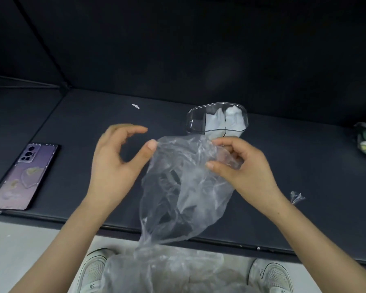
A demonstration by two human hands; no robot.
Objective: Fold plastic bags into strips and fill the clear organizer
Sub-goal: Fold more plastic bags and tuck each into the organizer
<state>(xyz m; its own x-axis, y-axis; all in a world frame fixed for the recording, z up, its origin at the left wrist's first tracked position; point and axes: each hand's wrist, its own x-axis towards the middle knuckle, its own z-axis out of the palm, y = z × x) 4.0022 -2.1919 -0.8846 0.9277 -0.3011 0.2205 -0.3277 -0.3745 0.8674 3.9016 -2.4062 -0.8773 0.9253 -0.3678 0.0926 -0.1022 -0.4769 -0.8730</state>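
Above table [72, 123]: crumpled clear bag [178, 187] hangs, right hand [241, 166] pinching top; left hand [114, 157] spread, relaxed.

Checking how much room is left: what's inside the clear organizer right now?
In the clear organizer, two white folded bags stand at the right; the left part looks bare. The held clear bag covers the organizer's near bottom edge, so that part is unseen.

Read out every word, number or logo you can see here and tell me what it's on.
"26", small and soft, on the tongue of the left shoe.
On the right shoe: a similar mark, cut off by the frame edge, unreadable.
On the phone: no legible print on its back.
On the plastic bag and the clear organizer: no text.
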